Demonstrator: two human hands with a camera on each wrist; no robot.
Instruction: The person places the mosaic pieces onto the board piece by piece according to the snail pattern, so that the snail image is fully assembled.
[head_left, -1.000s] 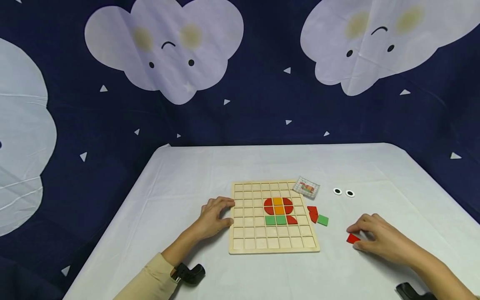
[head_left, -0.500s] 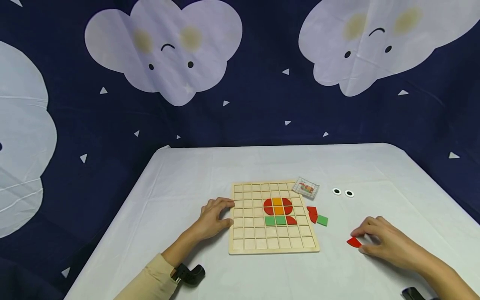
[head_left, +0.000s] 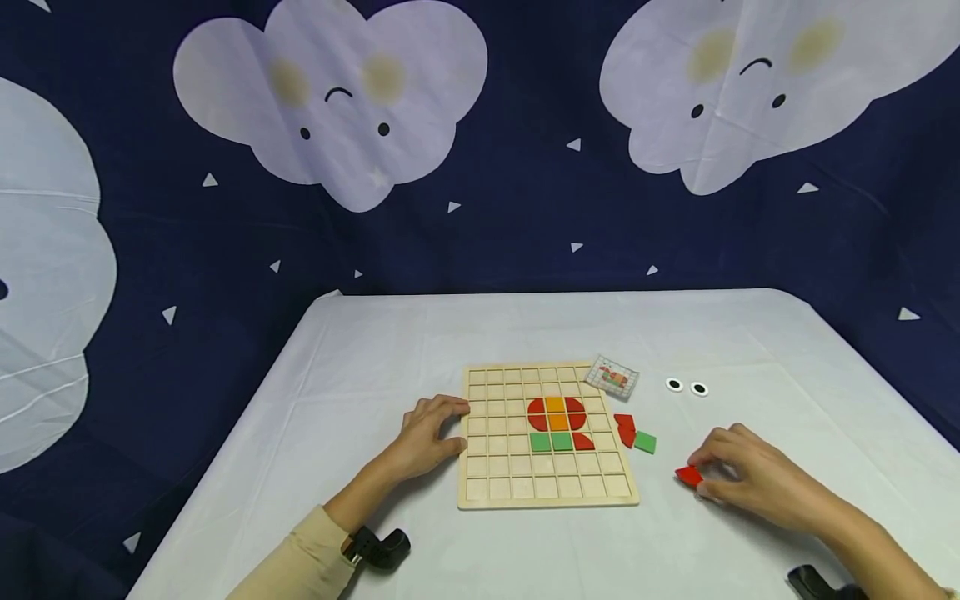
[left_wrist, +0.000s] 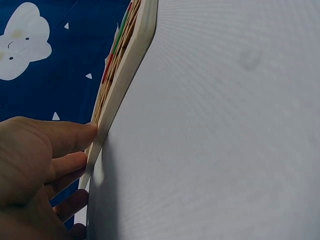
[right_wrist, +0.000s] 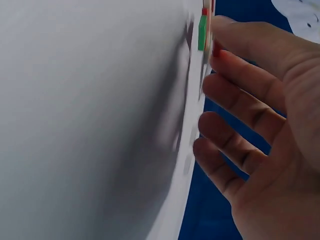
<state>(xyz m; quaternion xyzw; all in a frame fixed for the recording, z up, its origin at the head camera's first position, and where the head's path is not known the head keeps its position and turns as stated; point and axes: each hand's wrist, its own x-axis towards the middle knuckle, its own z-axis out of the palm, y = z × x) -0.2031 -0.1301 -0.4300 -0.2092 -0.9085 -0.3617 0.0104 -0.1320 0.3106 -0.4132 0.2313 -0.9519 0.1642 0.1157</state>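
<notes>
A wooden grid board (head_left: 495, 468) lies on the white table, with red quarter-circle, orange square and green square tiles set in its cells. My left hand (head_left: 429, 435) rests against the board's left edge; in the left wrist view its thumb and fingertips touch the board's side (left_wrist: 125, 75). To the right of the board, my right hand (head_left: 768, 483) pinches a red quarter-circle tile (head_left: 687, 476) between thumb and fingers, just above the table. In the right wrist view that tile is mostly hidden by the fingers (right_wrist: 245, 65).
Two loose red tiles (head_left: 626, 430) and a green square tile (head_left: 645, 442) lie off the board's right edge. A small pattern card (head_left: 612, 377) overlaps the board's top right corner. Two white discs with black centres (head_left: 687, 387) lie farther right.
The red tile has turned in my right fingers. My right hand shifted slightly right, then came back left toward the board with the tile. My left hand has stayed put.
</notes>
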